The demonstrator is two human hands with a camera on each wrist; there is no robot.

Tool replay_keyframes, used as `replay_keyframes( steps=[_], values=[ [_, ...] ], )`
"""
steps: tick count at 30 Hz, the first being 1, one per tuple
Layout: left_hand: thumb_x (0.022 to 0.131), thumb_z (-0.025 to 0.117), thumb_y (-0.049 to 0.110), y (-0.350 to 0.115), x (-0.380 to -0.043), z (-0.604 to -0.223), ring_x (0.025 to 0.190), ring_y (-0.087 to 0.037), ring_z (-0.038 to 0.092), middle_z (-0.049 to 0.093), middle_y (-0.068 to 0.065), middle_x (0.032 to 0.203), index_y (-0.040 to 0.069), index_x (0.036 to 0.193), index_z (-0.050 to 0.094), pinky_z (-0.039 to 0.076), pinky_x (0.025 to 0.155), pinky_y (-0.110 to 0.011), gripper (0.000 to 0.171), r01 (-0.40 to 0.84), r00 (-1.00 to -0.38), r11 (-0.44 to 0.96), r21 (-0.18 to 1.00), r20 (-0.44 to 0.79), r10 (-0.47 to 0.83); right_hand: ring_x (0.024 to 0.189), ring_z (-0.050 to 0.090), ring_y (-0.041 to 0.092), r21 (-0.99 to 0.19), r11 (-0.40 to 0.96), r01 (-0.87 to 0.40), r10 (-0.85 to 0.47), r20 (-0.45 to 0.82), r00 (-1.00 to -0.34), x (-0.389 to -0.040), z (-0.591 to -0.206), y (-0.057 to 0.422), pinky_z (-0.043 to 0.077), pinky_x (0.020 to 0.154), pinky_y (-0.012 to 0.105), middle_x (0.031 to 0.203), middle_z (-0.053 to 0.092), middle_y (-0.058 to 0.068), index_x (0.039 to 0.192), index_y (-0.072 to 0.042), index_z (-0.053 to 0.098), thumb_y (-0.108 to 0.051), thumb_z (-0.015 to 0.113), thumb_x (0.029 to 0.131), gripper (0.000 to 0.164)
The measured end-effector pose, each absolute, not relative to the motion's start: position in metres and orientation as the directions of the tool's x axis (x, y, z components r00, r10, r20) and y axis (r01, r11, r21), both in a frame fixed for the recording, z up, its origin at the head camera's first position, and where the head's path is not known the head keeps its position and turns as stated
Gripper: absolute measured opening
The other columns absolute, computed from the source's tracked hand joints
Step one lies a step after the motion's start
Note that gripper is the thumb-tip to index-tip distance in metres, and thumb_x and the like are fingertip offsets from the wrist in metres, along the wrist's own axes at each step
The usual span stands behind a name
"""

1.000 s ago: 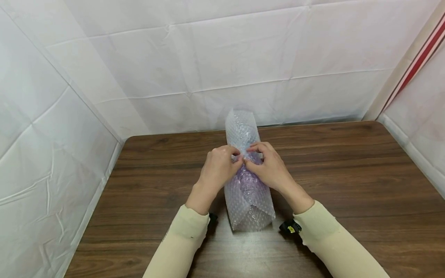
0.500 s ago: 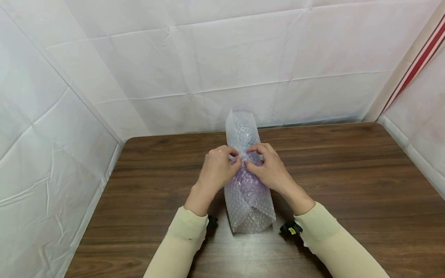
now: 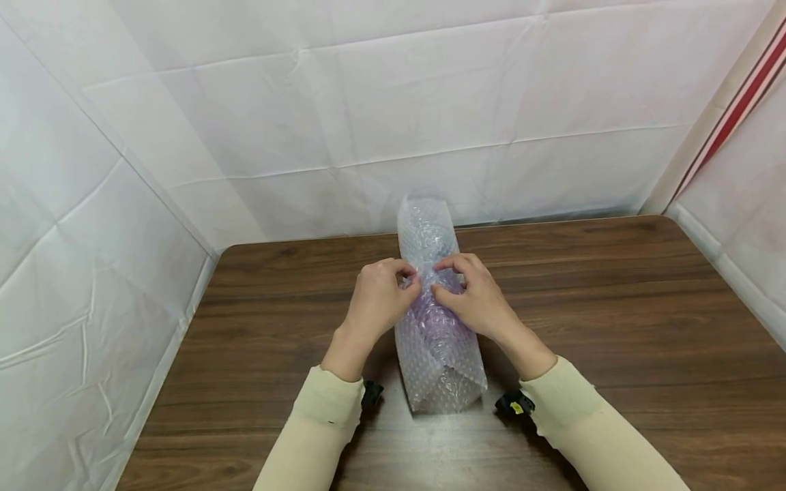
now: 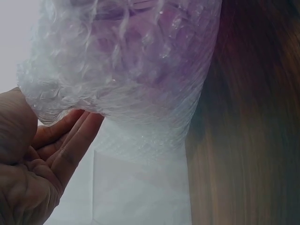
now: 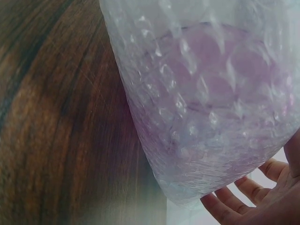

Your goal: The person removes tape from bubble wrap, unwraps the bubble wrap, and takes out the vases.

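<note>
A long bundle of clear bubble wrap (image 3: pixel 451 341) lies lengthwise on the table, with something purple showing through it. What the purple thing is cannot be made out. At the bundle's upper left, my left hand (image 3: pixel 379 293) pinches a fold of the wrap between thumb and fingers. In the left wrist view the edge of the wrap (image 4: pixel 140 103) lies over these fingers. My right hand (image 3: pixel 475 293) holds the bundle from the right, thumb and forefinger curved over its top and a little apart. The right wrist view shows its other fingers (image 5: pixel 225 206) against the wrap.
The dark wooden table (image 3: pixel 614 307) reaches out on both sides of the bundle. White sheeting (image 3: pixel 344 102) hangs behind and at the sides, and the bundle's far end comes close to it. A black wrist device (image 3: pixel 514 404) sits below each cuff.
My left hand has shifted slightly left, away from the right hand, widening the gap between them. The right hand and the bundle stay nearly where they were.
</note>
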State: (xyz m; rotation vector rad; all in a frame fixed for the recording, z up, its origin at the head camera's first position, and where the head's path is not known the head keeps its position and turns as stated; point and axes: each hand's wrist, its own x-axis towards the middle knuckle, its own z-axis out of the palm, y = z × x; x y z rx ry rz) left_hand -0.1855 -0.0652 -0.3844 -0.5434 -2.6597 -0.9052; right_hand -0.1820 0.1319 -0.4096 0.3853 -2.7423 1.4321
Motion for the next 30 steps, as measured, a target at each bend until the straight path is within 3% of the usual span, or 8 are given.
replay_keyframes(
  steps=[23, 30],
  values=[
    [0.094, 0.072, 0.014, -0.074, -0.181, -0.376, 0.077, -0.013, 0.068, 0.077, -0.005, 0.092, 0.008, 0.097, 0.079, 0.058, 0.066, -0.029, 0.01, 0.372, -0.923, 0.721, 0.585, 0.314, 0.221, 0.128, 0.051, 0.034, -0.809, 0.538, -0.237, -0.214, 0.141, -0.966, -0.184, -0.408, 0.127, 0.05, 0.099, 0.054, 0.147, 0.048, 0.014, 0.128, -0.015, 0.065, -0.026, 0.071, 0.097, 0.034],
    [0.093, 0.072, 0.013, -0.085, -0.178, -0.376, 0.071, -0.013, 0.067, 0.076, -0.005, 0.088, 0.007, 0.094, 0.079, 0.057, 0.061, -0.028, 0.009, 0.355, -0.928, 0.717, 0.599, 0.318, 0.194, 0.126, 0.051, 0.034, -0.807, 0.542, -0.235, -0.211, 0.14, -0.967, -0.184, -0.406, 0.125, 0.05, 0.099, 0.054, 0.146, 0.049, 0.014, 0.128, -0.015, 0.065, -0.025, 0.071, 0.096, 0.034]
  ],
)
